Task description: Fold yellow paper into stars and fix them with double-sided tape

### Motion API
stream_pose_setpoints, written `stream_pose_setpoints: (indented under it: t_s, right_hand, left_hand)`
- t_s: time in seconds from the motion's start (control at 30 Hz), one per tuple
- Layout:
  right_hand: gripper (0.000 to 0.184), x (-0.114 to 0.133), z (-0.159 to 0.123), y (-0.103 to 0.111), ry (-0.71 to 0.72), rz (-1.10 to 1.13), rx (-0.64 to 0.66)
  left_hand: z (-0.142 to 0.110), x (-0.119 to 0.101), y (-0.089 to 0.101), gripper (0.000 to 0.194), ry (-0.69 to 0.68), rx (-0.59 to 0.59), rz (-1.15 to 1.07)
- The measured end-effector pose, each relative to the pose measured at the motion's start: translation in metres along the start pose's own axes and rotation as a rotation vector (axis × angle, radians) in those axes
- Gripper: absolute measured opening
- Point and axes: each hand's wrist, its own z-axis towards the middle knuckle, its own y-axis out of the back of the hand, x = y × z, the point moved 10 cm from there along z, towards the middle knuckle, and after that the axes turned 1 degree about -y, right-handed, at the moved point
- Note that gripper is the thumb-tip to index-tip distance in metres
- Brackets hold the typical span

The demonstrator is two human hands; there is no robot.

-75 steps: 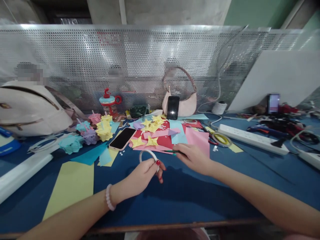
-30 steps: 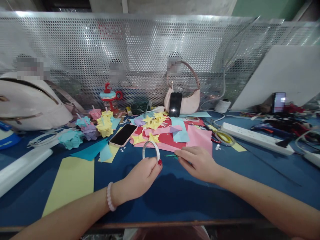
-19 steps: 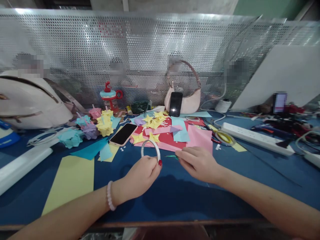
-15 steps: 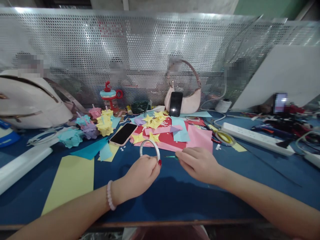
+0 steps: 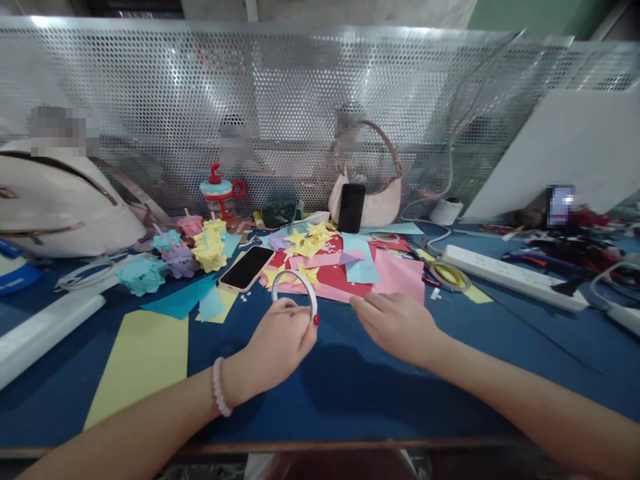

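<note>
My left hand point(image 5: 283, 343) is closed around the lower part of a roll of white tape point(image 5: 306, 283), which stands up on edge above the blue table. A beaded bracelet point(image 5: 220, 387) circles that wrist. To the right, my right hand point(image 5: 395, 327) hovers with its fingers bent together, pointing at the tape roll but apart from it. Whatever lies in those fingers is hidden. Behind both hands are yellow folded paper stars point(image 5: 310, 243), red paper point(image 5: 333, 273), and a pink sheet point(image 5: 400, 273).
A phone point(image 5: 247, 268) lies left of the stars; another phone point(image 5: 351, 208) leans on a pink handbag point(image 5: 383, 207). Folded paper flowers point(image 5: 143, 275) and a yellow sheet point(image 5: 143, 367) are at left. A power strip point(image 5: 515, 277) and yellow tape roll point(image 5: 450, 275) are at right.
The tape roll and my left hand have shifted slightly left. A thin green pointed tool that stuck out of my right fingers no longer shows. My right hand has barely moved lately.
</note>
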Motion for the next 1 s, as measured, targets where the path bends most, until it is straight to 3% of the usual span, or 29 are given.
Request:
stream_pose_setpoints:
  t_s: [0.17, 0.3, 0.4, 0.53, 0.7, 1.0]
  right_hand:
    - [0.014, -0.013, -0.001, -0.039, -0.07, 0.078, 0.183]
    - [0.01, -0.007, -0.001, -0.052, -0.078, 0.233, 0.298]
    - [0.013, -0.003, 0.003, -0.039, -0.129, 0.562, 0.219]
    - [0.016, -0.008, 0.007, -0.008, -0.266, 0.921, -0.002]
    - [0.015, 0.004, 0.008, 0.013, -0.251, 1.029, -0.094]
    - [0.009, 0.009, 0.004, 0.013, -0.258, 1.06, -0.097]
  left_hand:
    - [-0.002, 0.004, 0.01, 0.037, 0.1, -0.055, -0.182]
    - [-0.002, 0.007, -0.013, 0.035, 0.173, 0.103, -0.465]
    - [-0.002, 0.004, -0.028, 0.032, 0.199, 0.202, -0.636]
    - [-0.002, -0.007, -0.036, 0.028, 0.148, 0.263, -0.631]
    - [-0.007, -0.013, -0.041, 0.023, 0.118, 0.289, -0.636]
    - [-0.009, -0.016, -0.047, 0.025, 0.103, 0.334, -0.593]
